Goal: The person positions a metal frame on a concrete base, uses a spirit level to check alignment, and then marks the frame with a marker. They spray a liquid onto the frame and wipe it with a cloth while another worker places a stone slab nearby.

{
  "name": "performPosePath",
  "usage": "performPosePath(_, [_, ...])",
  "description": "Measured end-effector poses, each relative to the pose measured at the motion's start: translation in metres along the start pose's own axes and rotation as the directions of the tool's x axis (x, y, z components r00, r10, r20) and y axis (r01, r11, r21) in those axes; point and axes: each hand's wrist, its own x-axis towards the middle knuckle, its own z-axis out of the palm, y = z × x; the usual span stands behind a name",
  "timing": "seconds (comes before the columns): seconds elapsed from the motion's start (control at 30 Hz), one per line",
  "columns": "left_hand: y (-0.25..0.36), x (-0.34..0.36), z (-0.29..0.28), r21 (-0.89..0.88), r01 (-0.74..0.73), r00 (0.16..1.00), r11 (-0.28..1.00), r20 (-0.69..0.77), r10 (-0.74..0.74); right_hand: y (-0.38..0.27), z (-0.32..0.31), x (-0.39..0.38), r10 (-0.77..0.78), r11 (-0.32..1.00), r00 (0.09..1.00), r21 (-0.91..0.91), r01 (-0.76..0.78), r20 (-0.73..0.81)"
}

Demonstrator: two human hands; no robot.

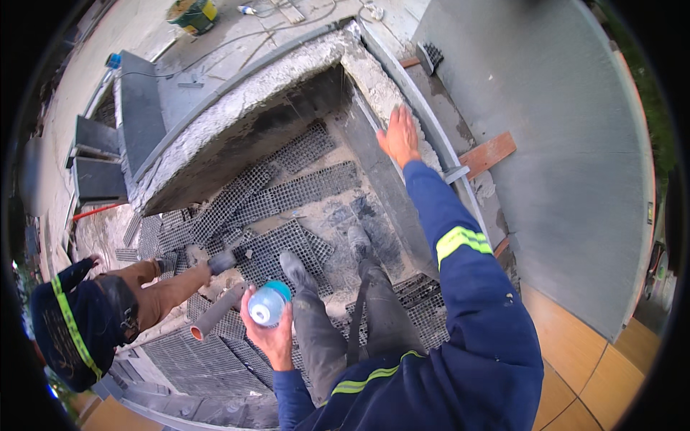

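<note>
My left hand (269, 337) is wrapped round a clear plastic bottle (267, 305) with a teal end, held low in front of my legs. Farther off to the right, my right hand (401, 136) is open with its fingers stretched out. It is over the rough mortar-topped wall (374, 90) of the pit; whether the palm presses on it I cannot tell. Below both hands, black plastic grid panels (287, 248) lie loose and overlapping on the dusty pit floor, where I stand.
A bent-over person (79, 316) works at the left. An orange-brown pipe (215, 312) sticks up beside my left hand. A large grey slab (560, 144) leans at the right, near a reddish wooden piece (489, 153). A green and yellow bucket (194, 16) stands at the far left.
</note>
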Motion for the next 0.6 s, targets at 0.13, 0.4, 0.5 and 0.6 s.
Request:
performPosePath(0.13, [-0.045,0.001,0.014,0.024,0.127,0.992,0.992,0.016,-0.128,-0.007,0.054,0.012,0.084,0.929,0.996,-0.359,-0.088,-0.026])
performPosePath(0.4, [-0.036,0.053,0.023,0.032,0.132,0.99,0.991,0.039,-0.134,0.018,0.046,-0.052,0.048,0.829,0.958,-0.546,0.119,0.283])
performPosePath(0.5, [-0.022,0.069,0.025,0.025,0.052,0.995,0.998,0.079,-0.054,0.027,0.035,-0.082,0.103,0.898,0.94,-0.437,0.053,0.324])
performPosePath(0.6, [-0.004,0.078,0.02,0.037,-0.062,0.984,0.997,0.169,0.055,0.035,0.049,-0.13,0.011,0.723,0.971,-0.673,0.157,0.238])
